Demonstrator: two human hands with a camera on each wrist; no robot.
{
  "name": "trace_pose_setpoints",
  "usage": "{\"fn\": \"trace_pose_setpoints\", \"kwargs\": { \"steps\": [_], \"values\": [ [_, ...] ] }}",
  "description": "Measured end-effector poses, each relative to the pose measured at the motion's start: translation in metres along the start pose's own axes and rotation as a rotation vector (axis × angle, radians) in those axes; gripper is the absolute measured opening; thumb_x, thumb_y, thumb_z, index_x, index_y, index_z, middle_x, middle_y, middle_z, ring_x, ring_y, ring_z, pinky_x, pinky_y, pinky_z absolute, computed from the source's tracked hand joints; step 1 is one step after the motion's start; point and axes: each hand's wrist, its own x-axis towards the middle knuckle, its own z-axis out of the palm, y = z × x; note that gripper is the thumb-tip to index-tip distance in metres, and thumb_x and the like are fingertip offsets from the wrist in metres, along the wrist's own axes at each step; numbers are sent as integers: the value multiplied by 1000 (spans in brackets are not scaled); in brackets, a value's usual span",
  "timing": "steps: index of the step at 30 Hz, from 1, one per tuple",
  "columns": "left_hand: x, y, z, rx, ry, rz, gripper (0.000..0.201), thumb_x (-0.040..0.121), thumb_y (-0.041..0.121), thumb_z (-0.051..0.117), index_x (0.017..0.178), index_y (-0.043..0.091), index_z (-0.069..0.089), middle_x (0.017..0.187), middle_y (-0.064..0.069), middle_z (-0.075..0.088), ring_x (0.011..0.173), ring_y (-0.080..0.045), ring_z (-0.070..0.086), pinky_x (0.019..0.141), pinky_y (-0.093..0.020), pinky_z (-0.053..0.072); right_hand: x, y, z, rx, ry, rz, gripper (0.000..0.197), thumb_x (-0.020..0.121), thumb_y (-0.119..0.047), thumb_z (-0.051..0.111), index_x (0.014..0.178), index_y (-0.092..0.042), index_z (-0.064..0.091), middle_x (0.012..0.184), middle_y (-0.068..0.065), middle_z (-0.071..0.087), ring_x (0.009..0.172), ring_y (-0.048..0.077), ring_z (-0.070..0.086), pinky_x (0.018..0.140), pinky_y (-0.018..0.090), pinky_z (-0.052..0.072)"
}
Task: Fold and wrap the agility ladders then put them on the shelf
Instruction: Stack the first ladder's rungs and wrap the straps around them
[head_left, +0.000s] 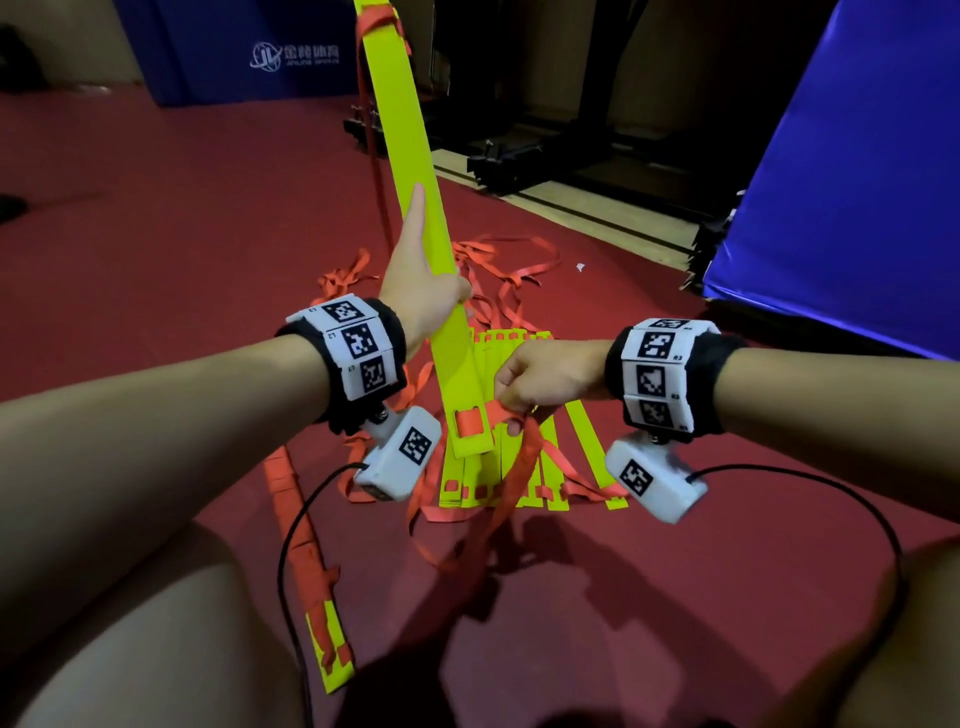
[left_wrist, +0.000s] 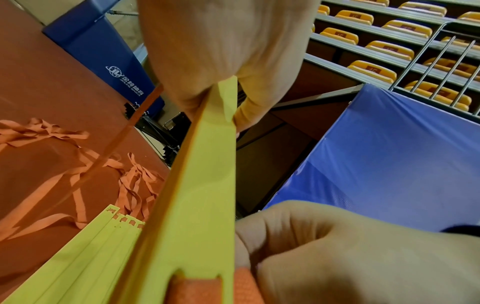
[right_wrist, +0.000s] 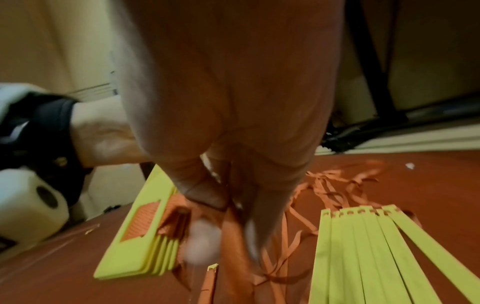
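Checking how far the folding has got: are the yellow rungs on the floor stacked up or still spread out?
Spread out. The rungs on the floor lie side by side, fanned, with loose orange straps around them.

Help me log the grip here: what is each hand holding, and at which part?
Left hand grips the stack of yellow rungs near its middle. Right hand pinches the orange strap beside the stack's lower end.

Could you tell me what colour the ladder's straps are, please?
Orange-red straps, seen best in the head view.
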Motion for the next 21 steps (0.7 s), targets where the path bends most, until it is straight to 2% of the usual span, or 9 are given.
{"fn": "trace_pose_setpoints", "kwargs": {
  "steps": [3, 6, 8, 10, 11, 14, 16, 18, 21],
  "values": [
    [-1, 3, -2, 19, -19, 17, 118, 83, -16, 68, 162, 48, 7, 171, -4, 19, 101, -25, 70, 80, -52, 63, -5, -1, 4, 141, -43, -15, 35, 88, 12, 35, 78, -8, 62, 65, 7, 59, 47, 9, 51, 47, 20, 42],
    [-5, 7, -3, 50, -48, 30, 116, 85, -16, 67, 163, 44, 7, 172, -1, 14, 81, -23, 70, 78, -53, 63, -7, -6, 3, 77, -31, -22, 22, 92, -5, 46, 77, -10, 62, 61, -3, 57, 53, 13, 42, 48, 21, 34],
    [-5, 8, -2, 59, -53, 41, 115, 86, -15, 68, 164, 43, 7, 173, 1, 10, 90, -25, 72, 80, -51, 63, -5, -5, 0, -12, 4, -59, 23, 93, -32, 67, 76, -17, 69, 67, -5, 59, 62, 13, 46, 53, 20, 36],
    [-3, 7, -2, 60, -42, 59, 116, 84, -14, 69, 164, 43, 8, 173, 2, 12, 111, -31, 70, 85, -51, 62, -4, -1, 0, 33, 60, -89, 24, 85, -43, 79, 75, -22, 76, 66, -4, 57, 63, 12, 46, 54, 19, 36],
    [-2, 7, -2, 54, -39, 61, 116, 83, -14, 69, 164, 43, 8, 172, 1, 13, 116, -33, 68, 87, -53, 62, -4, 2, 0, 79, 79, -97, 23, 83, -42, 81, 74, -22, 77, 62, -4, 55, 61, 12, 44, 54, 19, 35],
    [2, 5, -5, 46, -20, 56, 116, 84, -14, 68, 164, 43, 7, 172, -1, 15, 103, -28, 71, 84, -56, 61, -2, 4, -4, 121, 113, -99, 18, 82, -37, 84, 74, -21, 78, 50, -7, 44, 48, 8, 37, 48, 17, 31],
    [2, 6, -7, 41, -6, 61, 115, 84, -13, 69, 164, 42, 7, 173, -1, 12, 124, -40, 63, 89, -54, 61, 0, 2, -7, 100, 99, -93, 19, 80, -39, 85, 75, -22, 79, 51, -4, 39, 51, 13, 30, 49, 24, 27],
    [3, 4, -10, 32, 5, 56, 115, 82, -12, 69, 163, 43, 8, 172, -5, 14, 127, -44, 60, 92, -54, 60, 3, -1, -7, 75, 94, -101, 21, 80, -42, 85, 75, -21, 79, 54, -1, 39, 56, 17, 29, 50, 27, 25],
    [3, 2, -15, 14, -2, 49, 117, 74, -3, 72, 161, 50, 13, 166, -19, 28, 134, -45, 54, 92, -55, 60, 6, 0, -2, 33, 84, -162, 21, 87, -41, 78, 78, -22, 76, 50, -7, 45, 48, 9, 37, 48, 16, 32]
  ]
}}
